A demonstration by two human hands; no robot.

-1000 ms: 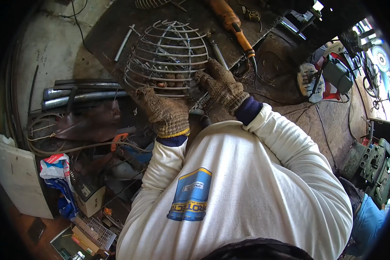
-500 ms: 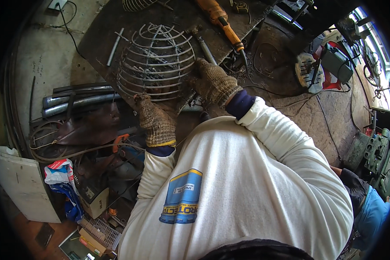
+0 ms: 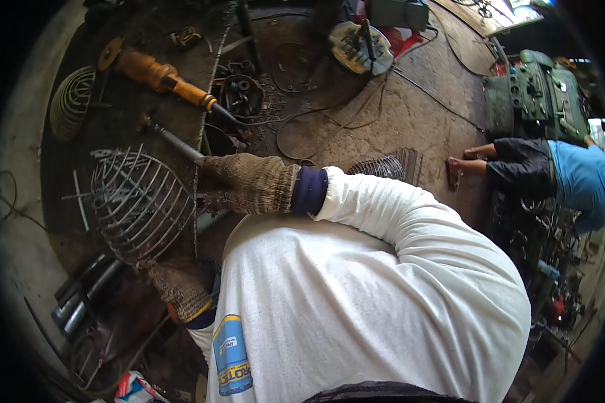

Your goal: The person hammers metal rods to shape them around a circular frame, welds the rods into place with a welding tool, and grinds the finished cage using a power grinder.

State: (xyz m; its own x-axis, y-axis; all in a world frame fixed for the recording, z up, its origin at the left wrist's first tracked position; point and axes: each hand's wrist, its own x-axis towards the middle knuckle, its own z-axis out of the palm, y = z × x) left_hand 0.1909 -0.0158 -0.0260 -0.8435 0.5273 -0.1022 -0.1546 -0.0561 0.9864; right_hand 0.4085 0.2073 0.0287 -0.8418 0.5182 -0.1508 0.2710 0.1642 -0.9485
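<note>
A rounded cage of bent metal rods [image 3: 144, 201] rests on the dark worktable, with short loose rods lying inside it. My left hand [image 3: 178, 289], in a brown knitted glove, is closed on the cage's near rim. My right hand [image 3: 249, 185], gloved alike, lies at the table edge right of the cage, its fingers stretched out and apart. Its fingertips are by the handle end of a hammer [image 3: 175, 140]; whether they touch it or the cage, I cannot tell. A short metal rod [image 3: 81, 200] lies left of the cage.
An orange angle grinder [image 3: 158, 75] lies farther back, its cord trailing over the floor. Left of it stands a smaller domed rod cage [image 3: 72, 102]. Metal pipes [image 3: 87, 295] lie below the table's left side. A person in blue [image 3: 575, 178] is beside a green machine [image 3: 534, 94] at right.
My view has swung to the right, so the table and cage appear farther left and turned. The other person and green machine now show more fully. My left hand stays at the cage's rim.
</note>
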